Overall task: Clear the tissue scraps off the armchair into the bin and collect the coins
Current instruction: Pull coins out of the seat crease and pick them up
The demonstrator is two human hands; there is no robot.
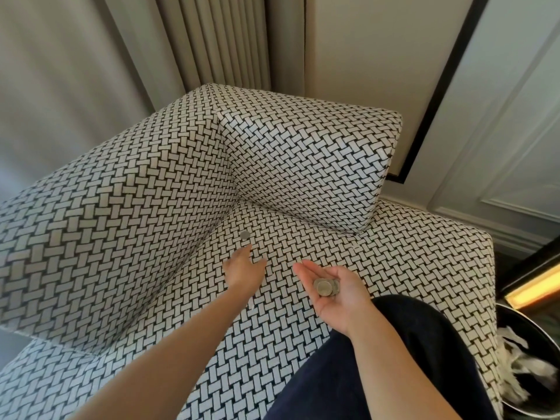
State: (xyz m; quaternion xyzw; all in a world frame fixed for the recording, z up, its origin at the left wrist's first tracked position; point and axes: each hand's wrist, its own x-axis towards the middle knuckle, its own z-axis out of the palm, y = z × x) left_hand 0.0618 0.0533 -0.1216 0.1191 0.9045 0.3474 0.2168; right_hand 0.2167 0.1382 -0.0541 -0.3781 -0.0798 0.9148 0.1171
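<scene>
The left hand (244,268) is extended over the seat of the armchair (121,237), fingers straight and loosely spread, holding nothing. Its fingertips lie just short of a single coin (245,235); whether they touch it cannot be told. This coin rests flat on the seat cushion, close to the inner corner where the left armrest meets the backrest.

The right hand (344,303) is held palm up above the front part of the seat. Its fingers are relaxed and only slightly bent, forming a shallow cup. A small pile of coins (325,287) lies in the palm, overlapping one another; no finger is closed around them.

A dark trouser leg (409,344) rests on the seat below the right forearm.

The bin (533,328) stands on the floor just beside the right side of the armchair. White tissue scraps (524,365) lie inside it.
</scene>
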